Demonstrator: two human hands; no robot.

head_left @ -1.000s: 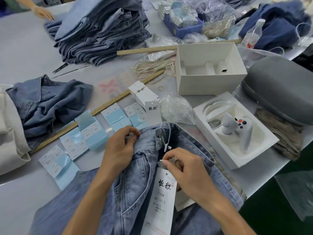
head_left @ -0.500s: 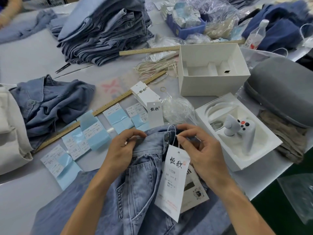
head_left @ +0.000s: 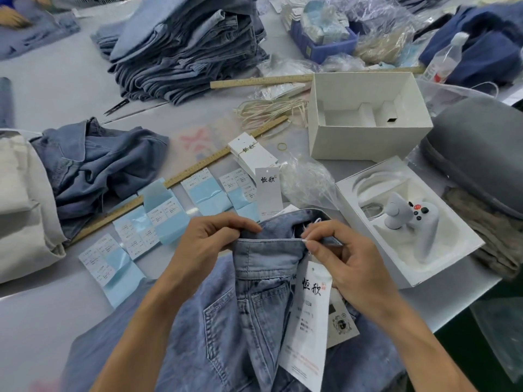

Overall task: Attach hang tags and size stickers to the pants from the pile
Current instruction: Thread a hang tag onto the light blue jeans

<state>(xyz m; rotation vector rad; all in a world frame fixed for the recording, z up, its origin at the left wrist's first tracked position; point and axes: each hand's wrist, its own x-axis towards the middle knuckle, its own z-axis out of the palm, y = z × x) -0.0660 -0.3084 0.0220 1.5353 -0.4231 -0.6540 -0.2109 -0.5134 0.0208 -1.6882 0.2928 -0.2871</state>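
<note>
On a cluttered grey table (head_left: 56,89), your left hand (head_left: 206,241) and right hand (head_left: 348,264) now pinch the jeans (head_left: 254,321) waistband; the hang tag (head_left: 307,315) has dropped lower.

1. Table (head_left: 51,89): pale grey, crowded.
2. Far side held a stack of folded jeans (head_left: 186,46) and a blue bin (head_left: 322,48).
3. Middle held two wooden rulers (head_left: 181,176), sticker sheets (head_left: 158,219), a tag stack (head_left: 250,154) and strings (head_left: 271,111).
4. Right held an open white box (head_left: 368,120), a controller tray (head_left: 407,222) and a grey case (head_left: 478,154).
5. Near edge held the pants (head_left: 226,335).
</note>
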